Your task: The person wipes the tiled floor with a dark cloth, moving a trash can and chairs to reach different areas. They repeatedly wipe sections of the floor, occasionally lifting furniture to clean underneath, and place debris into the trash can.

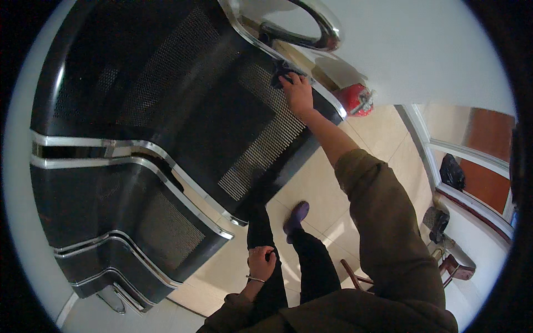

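Observation:
My right hand (297, 89) reaches out to the far side of a black perforated metal seat (225, 108). Its fingers are closed on a dark cloth (280, 75), which lies against the seat's surface beside the chrome edge strip (310, 79). My left hand (262, 260) is low, in front of my left leg, with its fingers curled; whether anything is inside it cannot be told. A bracelet is on that wrist. The seat belongs to a row of joined black seats with chrome edges.
A chrome armrest (329, 35) rises at the seat's far end, near the wall. A red plastic package (357, 100) lies beyond the seat corner. More joined seats (166, 233) extend to the lower left. A wooden stool or chair part (352, 274) stands near my right leg.

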`<act>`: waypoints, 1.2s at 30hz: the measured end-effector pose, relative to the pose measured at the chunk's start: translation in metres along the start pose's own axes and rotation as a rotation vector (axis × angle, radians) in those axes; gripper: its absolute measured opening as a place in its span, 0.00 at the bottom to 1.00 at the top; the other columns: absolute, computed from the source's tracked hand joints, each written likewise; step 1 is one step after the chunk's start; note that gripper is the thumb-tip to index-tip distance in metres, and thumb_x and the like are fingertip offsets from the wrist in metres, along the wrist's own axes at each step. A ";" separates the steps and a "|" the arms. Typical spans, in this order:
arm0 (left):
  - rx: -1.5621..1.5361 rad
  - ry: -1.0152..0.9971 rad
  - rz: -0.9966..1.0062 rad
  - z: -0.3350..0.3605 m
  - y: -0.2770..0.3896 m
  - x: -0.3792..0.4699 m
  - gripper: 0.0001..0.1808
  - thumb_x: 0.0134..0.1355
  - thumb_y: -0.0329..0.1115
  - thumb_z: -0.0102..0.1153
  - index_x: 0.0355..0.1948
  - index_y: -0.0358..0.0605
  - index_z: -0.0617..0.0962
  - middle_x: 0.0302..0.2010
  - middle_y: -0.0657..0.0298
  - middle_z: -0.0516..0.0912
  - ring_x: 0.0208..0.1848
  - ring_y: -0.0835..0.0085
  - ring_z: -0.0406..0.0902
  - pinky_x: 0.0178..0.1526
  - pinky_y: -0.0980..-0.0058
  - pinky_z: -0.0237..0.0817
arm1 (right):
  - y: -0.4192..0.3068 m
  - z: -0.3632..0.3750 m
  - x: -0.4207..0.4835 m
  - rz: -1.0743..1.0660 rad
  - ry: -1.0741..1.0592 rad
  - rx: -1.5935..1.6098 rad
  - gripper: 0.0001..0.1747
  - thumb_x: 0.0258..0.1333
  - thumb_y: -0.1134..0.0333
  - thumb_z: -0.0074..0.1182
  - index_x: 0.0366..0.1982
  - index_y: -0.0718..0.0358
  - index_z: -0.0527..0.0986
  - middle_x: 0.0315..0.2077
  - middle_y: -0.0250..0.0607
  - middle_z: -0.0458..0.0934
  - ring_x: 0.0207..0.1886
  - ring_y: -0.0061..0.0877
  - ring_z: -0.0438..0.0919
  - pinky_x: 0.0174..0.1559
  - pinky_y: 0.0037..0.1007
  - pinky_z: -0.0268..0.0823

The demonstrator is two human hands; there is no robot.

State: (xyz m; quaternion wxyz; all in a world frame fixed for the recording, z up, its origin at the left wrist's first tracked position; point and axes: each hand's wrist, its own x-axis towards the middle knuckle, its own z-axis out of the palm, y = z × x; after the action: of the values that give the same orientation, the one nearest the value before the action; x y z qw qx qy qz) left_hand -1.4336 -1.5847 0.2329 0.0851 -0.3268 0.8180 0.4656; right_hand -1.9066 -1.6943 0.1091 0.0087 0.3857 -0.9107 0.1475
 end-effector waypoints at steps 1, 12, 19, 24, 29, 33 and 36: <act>-0.013 -0.006 -0.003 -0.007 0.000 0.008 0.09 0.52 0.33 0.58 0.35 0.47 0.75 0.30 0.62 0.76 0.36 0.64 0.72 0.46 0.63 0.59 | -0.004 0.004 0.012 0.001 0.015 0.001 0.20 0.51 0.67 0.48 0.48 0.45 0.73 0.51 0.39 0.68 0.52 0.41 0.67 0.49 0.42 0.64; -0.216 0.056 -0.292 -0.055 -0.018 0.056 0.18 0.49 0.29 0.55 0.44 0.40 0.73 0.42 0.53 0.75 0.45 0.55 0.70 0.50 0.61 0.60 | -0.101 0.071 0.111 -0.195 -0.186 0.233 0.18 0.51 0.66 0.49 0.46 0.47 0.75 0.49 0.36 0.70 0.51 0.38 0.67 0.46 0.42 0.65; 0.234 0.299 -0.118 -0.129 -0.064 0.184 0.45 0.47 0.35 0.64 0.65 0.47 0.56 0.64 0.42 0.52 0.65 0.45 0.51 0.62 0.52 0.49 | -0.057 -0.034 -0.061 -0.525 -0.326 0.420 0.15 0.48 0.68 0.48 0.40 0.52 0.77 0.41 0.37 0.75 0.47 0.34 0.72 0.50 0.36 0.64; 0.425 -0.080 -0.135 -0.145 -0.076 0.214 0.57 0.41 0.52 0.69 0.68 0.56 0.50 0.67 0.40 0.44 0.67 0.39 0.45 0.61 0.46 0.49 | 0.041 -0.063 -0.053 0.048 0.010 0.093 0.21 0.45 0.73 0.51 0.45 0.48 0.76 0.46 0.40 0.72 0.47 0.40 0.69 0.49 0.37 0.63; 0.534 -0.070 -0.166 -0.127 -0.081 0.210 0.61 0.36 0.58 0.69 0.68 0.59 0.48 0.67 0.39 0.42 0.67 0.38 0.43 0.61 0.43 0.48 | 0.020 -0.028 -0.094 0.410 0.309 0.036 0.21 0.45 0.77 0.51 0.43 0.51 0.76 0.41 0.44 0.72 0.45 0.38 0.69 0.47 0.39 0.62; 0.559 -0.060 -0.011 -0.130 -0.094 0.213 0.61 0.37 0.56 0.70 0.68 0.56 0.48 0.66 0.36 0.44 0.66 0.36 0.45 0.61 0.46 0.50 | -0.050 -0.010 -0.159 0.627 0.308 0.308 0.17 0.45 0.76 0.50 0.40 0.55 0.75 0.38 0.46 0.71 0.42 0.42 0.70 0.43 0.39 0.63; 0.471 -0.082 -0.133 -0.128 -0.085 0.210 0.52 0.45 0.48 0.67 0.67 0.51 0.51 0.67 0.40 0.44 0.66 0.42 0.49 0.62 0.55 0.52 | -0.100 -0.019 -0.213 0.277 0.099 0.404 0.13 0.45 0.72 0.49 0.36 0.55 0.76 0.43 0.41 0.71 0.47 0.41 0.68 0.49 0.40 0.61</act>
State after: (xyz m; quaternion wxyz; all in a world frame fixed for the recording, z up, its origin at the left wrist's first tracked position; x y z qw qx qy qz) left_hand -1.5227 -1.8147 0.1499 0.2224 -0.3321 0.8765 0.2682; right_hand -1.6887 -1.6059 0.1258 -0.0441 0.2432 -0.9055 0.3450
